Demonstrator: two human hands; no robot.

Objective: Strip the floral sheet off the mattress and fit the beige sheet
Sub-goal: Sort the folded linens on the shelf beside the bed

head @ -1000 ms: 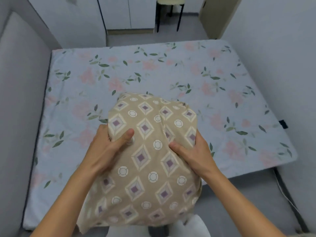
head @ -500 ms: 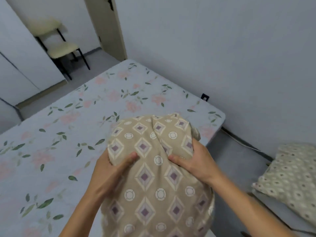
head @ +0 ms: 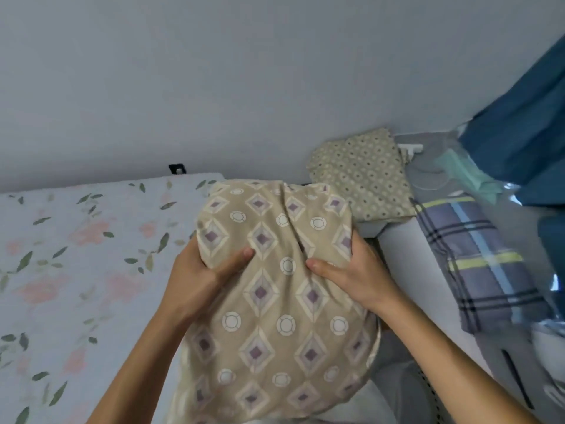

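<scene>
A bundled beige sheet (head: 275, 301) with purple diamonds and white circles fills the middle of the view, held up in front of me. My left hand (head: 198, 273) grips its left side, thumb pressed across the front. My right hand (head: 351, 273) grips the right side the same way. The floral sheet (head: 76, 270), pale with pink flowers and green leaves, lies flat on the mattress at the left, its corner near the wall.
A beige dotted pillow (head: 360, 182) lies to the right past the bed. Beside it are a plaid folded cloth (head: 477, 264), a clear plastic bag and a blue curtain (head: 519, 117). A grey wall with a black socket (head: 177, 169) runs behind.
My view has swung right, from the whole bed to its right corner and the pile of bedding beyond. Both hands keep the same hold on the beige bundle.
</scene>
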